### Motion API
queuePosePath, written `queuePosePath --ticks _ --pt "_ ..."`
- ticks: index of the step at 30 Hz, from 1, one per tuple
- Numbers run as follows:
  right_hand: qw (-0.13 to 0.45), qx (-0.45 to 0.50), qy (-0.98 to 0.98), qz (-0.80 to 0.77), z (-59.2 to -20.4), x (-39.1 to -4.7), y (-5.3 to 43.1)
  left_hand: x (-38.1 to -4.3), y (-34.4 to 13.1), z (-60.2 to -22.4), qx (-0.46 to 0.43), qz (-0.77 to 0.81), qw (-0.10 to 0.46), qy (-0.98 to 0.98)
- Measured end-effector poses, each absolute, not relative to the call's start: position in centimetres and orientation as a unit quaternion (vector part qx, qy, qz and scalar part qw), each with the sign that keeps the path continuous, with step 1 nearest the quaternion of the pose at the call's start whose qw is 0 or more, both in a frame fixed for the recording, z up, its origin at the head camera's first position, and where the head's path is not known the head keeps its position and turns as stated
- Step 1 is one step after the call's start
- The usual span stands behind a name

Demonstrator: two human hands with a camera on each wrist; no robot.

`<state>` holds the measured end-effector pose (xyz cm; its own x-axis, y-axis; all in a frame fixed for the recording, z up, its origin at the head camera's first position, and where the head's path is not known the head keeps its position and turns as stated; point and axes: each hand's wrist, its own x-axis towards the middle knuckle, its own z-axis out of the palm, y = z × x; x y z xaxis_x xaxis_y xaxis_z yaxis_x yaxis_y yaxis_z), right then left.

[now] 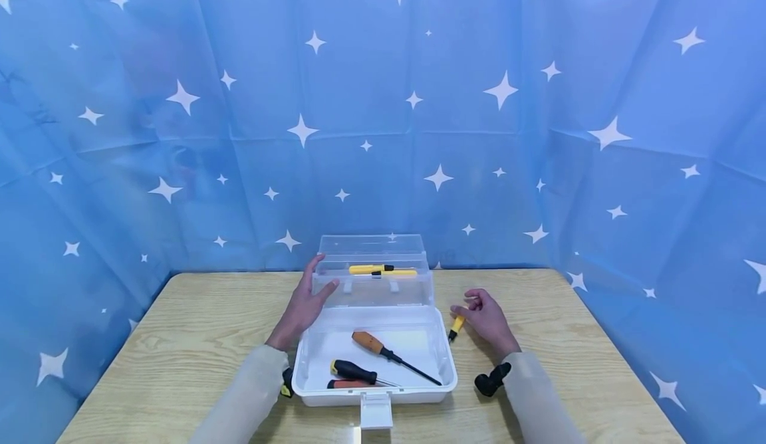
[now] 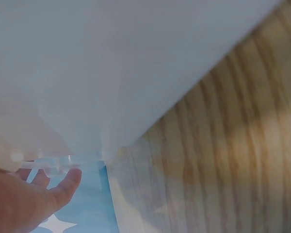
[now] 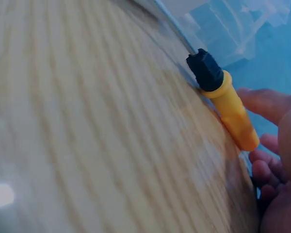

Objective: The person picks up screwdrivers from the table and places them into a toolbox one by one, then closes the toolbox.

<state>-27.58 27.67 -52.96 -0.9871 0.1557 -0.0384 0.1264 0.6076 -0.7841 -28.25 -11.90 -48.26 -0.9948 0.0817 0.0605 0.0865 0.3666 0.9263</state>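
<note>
A white toolbox [image 1: 376,399] stands with its clear lid [image 1: 371,294] raised. My left hand [image 1: 304,304] is at the lid's left edge, thumb and fingers spread; in the left wrist view the thumb [image 2: 68,185] lies close by the clear plastic. On the table right of the box lies a screwdriver with a yellow handle [image 3: 233,114] and black collar. My right hand [image 1: 486,318] reaches to that handle, thumb tip right beside it, the other fingers loosely bent near its end. Inside the box lie an orange-handled screwdriver [image 1: 368,342], a black-handled screwdriver [image 1: 353,370] and an orange-red handle [image 1: 344,384].
Two yellow-handled tools [image 1: 371,269] sit in the lid's clear compartment. The box's white latch [image 1: 376,411] hangs open over the front. A blue curtain [image 1: 371,111] with white stars rises behind the wooden table [image 1: 197,337].
</note>
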Motion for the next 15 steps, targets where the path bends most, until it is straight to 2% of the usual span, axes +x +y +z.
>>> queuePosePath --ticks 15 --pt "0.017 -0.068 -0.905 0.421 -53.33 -27.61 27.68 -28.31 -11.79 -48.36 -0.046 -0.553 0.006 -0.832"
